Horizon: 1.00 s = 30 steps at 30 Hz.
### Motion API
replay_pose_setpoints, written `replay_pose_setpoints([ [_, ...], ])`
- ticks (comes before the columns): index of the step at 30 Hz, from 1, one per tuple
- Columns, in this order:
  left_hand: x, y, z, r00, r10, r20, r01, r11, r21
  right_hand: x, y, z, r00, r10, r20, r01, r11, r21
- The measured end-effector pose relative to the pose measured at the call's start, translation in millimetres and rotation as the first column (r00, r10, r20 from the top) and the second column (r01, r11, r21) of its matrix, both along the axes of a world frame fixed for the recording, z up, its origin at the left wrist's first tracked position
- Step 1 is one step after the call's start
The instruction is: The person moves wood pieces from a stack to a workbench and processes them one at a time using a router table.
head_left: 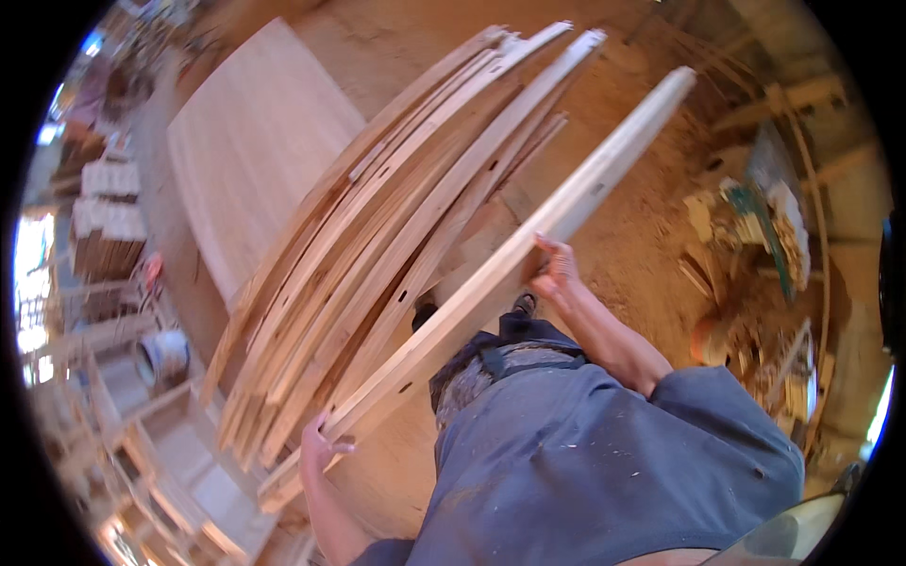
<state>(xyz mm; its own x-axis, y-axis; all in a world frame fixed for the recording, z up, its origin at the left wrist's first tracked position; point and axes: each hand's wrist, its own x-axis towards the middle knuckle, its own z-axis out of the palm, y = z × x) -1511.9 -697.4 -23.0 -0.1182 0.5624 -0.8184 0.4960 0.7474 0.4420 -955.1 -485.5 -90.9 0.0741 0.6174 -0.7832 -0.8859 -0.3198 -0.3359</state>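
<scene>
A long pale wooden beam (472, 297) with small dark slots cut in its face slants across in front of me, from lower left to upper right. Toward its near left end, my left hand (319, 449) grips it with the thumb along the lower side. Farther up, my right hand (555, 267) is wrapped round its right edge, near the middle. Just beyond the beam lies a stack of similar slotted timbers (377, 241), side by side and partly overlapping. The beam hides part of the stack's near side.
A broad wooden panel (255, 141) lies behind the stack at left. Wooden frames (170, 453) and a bucket (162, 357) stand at lower left. Scrap wood and a green strip (769, 236) are piled at right. Brown sawdust-like dirt covers the floor (642, 236).
</scene>
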Motion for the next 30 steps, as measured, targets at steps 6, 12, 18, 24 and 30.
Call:
replay_pose_setpoints([
  [6, -111, 38, -37, 0.992, -0.095, -0.081, 0.097, 0.995, 0.018, -103, 40, -5, 0.996, -0.094, 0.000, 0.094, 0.995, -0.045],
  [12, -180, 84, -55, 0.967, -0.243, -0.080, 0.240, 0.970, -0.041, -179, 74, -24, 1.000, 0.001, -0.009, -0.001, 1.000, -0.014],
  [18, -169, 121, -23, 0.883, -0.435, -0.176, 0.416, 0.899, -0.138, -195, 85, -54, 0.755, 0.612, 0.237, -0.616, 0.785, -0.066],
  [24, -119, 128, -52, 0.725, -0.523, -0.449, 0.633, 0.763, 0.133, -226, 97, -41, 0.707, 0.603, 0.370, -0.560, 0.796, -0.229],
  [30, -80, 166, -74, 0.728, -0.552, -0.406, 0.644, 0.754, 0.130, -201, 77, -67, 0.762, 0.495, 0.417, -0.520, 0.852, -0.062],
])
